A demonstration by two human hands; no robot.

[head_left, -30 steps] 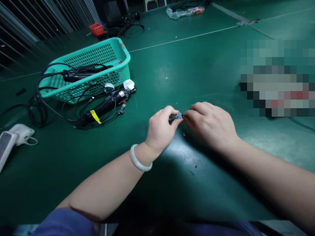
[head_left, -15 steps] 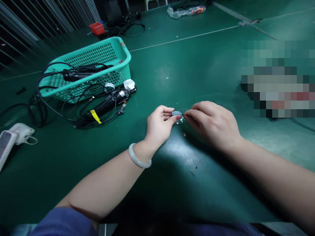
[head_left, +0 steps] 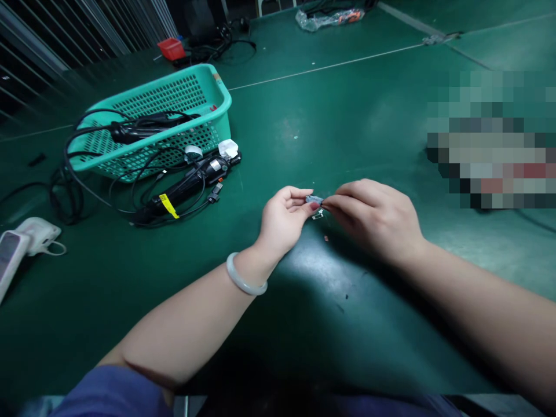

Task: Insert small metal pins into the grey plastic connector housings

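Between the thumb and fingers of my left hand (head_left: pixel 285 220) is a small, flat, blue-grey piece (head_left: pixel 313 200); its kind is too small to make out. My right hand (head_left: pixel 377 217) is closed in a pinch at the right edge of that piece, its fingertips touching or almost touching it. Whatever lies between those fingertips is hidden. Just below the fingers, on the green table (head_left: pixel 269 324), lies a small whitish frame-like part (head_left: pixel 318 215). A tiny copper-coloured bit (head_left: pixel 326 238) rests nearer to me.
A turquoise basket (head_left: pixel 223 110) with black cabled devices stands at the left. Beside it lies a black cylindrical device (head_left: pixel 186 185) with cables and a yellow tag. Further left is a white phone-like object (head_left: pixel 13 255). A red box (head_left: pixel 172 49) and a plastic bag (head_left: pixel 328 20) sit at the back.
My left hand has shifted slightly to the right with the blue-grey piece, which now looks more tilted. My right fingertips have come slightly closer to it.
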